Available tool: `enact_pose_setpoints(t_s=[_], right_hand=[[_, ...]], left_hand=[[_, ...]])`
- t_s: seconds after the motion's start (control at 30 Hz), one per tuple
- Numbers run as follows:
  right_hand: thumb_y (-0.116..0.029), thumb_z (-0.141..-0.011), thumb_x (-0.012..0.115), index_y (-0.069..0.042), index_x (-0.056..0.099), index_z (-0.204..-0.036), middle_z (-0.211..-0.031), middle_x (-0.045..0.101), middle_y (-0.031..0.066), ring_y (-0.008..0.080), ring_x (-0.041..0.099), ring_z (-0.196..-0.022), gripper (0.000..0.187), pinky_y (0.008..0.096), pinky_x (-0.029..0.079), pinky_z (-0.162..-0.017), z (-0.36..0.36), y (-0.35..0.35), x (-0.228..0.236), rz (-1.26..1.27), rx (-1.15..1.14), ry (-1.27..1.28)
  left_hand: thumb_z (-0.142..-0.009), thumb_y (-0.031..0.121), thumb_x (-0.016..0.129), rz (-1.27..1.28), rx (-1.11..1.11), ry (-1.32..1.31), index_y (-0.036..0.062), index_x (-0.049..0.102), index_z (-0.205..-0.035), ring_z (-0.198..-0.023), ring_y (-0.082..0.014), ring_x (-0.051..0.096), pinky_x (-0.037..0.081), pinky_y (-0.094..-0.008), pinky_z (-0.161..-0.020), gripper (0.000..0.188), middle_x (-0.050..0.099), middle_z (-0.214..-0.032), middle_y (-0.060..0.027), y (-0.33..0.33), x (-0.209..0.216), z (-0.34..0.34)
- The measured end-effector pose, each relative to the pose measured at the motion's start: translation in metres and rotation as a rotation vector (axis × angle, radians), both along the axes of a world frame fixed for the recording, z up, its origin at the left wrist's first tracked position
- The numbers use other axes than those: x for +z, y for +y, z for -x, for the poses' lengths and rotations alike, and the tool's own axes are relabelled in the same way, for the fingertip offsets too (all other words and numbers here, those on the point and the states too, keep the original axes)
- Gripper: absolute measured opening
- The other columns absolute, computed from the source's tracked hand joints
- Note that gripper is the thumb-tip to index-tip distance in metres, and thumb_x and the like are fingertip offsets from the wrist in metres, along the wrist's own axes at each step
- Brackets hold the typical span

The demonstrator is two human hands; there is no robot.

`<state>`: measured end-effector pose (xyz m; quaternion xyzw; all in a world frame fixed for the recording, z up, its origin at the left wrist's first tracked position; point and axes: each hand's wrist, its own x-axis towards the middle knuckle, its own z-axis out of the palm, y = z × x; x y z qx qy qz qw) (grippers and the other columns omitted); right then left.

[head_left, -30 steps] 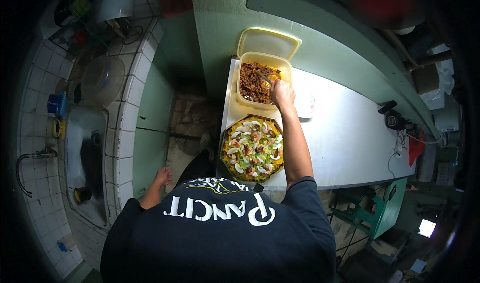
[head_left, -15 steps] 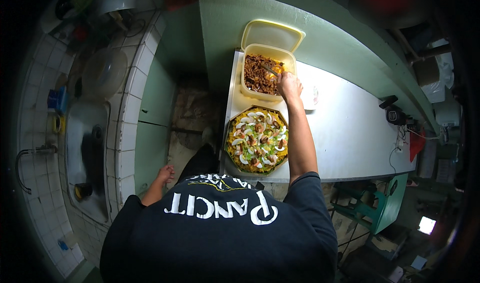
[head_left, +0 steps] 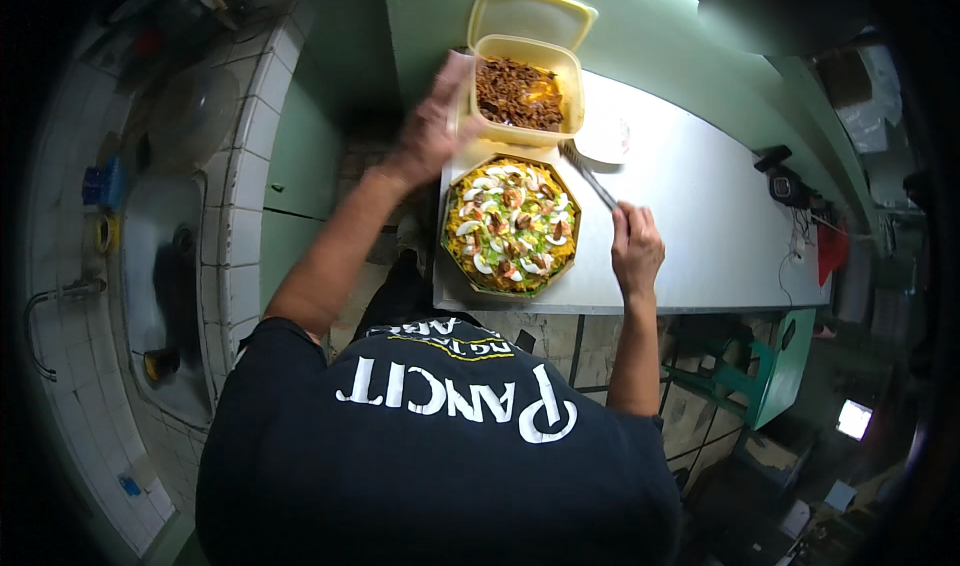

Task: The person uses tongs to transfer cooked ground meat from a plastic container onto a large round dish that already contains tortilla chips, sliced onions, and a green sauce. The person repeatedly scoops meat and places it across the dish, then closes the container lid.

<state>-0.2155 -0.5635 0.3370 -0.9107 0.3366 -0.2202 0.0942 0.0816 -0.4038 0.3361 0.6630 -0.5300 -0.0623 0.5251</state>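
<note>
Gripped in right hand: metal utensil, now out of tub; dipping apparently paused. Left hand: now at tub's left, spread, contact blurred. Nearer than tub: egg-topped food, on worktop.

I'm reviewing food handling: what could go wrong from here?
The metal utensil in the right hand might drip onto or brush the egg-topped food beside it. The left hand, blurred at the open container, could jostle it and slop the dark, saucy contents.
</note>
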Motion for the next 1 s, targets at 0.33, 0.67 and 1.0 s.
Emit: enact_pose_setpoints(t_s=[0.33, 0.67, 1.0], right_hand=[[-0.023, -0.093, 0.056, -0.013, 0.064, -0.102, -0.088, 0.060, 0.0080, 0.0320, 0.064, -0.070, 0.016, 0.0424, 0.051, -0.061, 0.082, 0.063, -0.036, -0.149, -0.074, 0.175], [-0.020, -0.093, 0.056, -0.008, 0.068, -0.097, -0.082, 0.061, 0.0099, 0.0322, 0.063, -0.071, 0.017, 0.0406, 0.049, -0.062, 0.082, 0.050, -0.028, -0.274, -0.117, 0.062], [-0.025, -0.097, 0.048, -0.007, 0.068, -0.094, -0.089, 0.065, 0.0148, 0.0370, 0.065, -0.078, 0.027, 0.0472, 0.051, -0.069, -0.055, -0.056, -0.031, -0.004, -0.102, 0.088]], left_hand=[[-0.085, 0.023, 0.066, -0.526, 0.413, 0.005, 0.0207, 0.014, -0.153, -0.140, -0.0486, 0.020, 0.029, -0.0483, -0.111, 0.086, 0.008, -0.153, -0.0333, 0.116, -0.152, -0.011], [-0.082, 0.024, 0.069, -1.255, 0.452, 0.590, 0.0190, 0.024, -0.151, -0.135, -0.0438, 0.035, 0.033, -0.0465, -0.110, 0.083, 0.033, -0.148, -0.0248, 0.365, -0.335, 0.056], [-0.091, 0.031, 0.057, -1.131, 0.584, 1.169, 0.0184, 0.048, -0.138, -0.082, -0.0173, 0.058, 0.044, -0.0327, -0.065, 0.050, 0.061, -0.117, -0.0046, 0.361, -0.301, 0.053]])
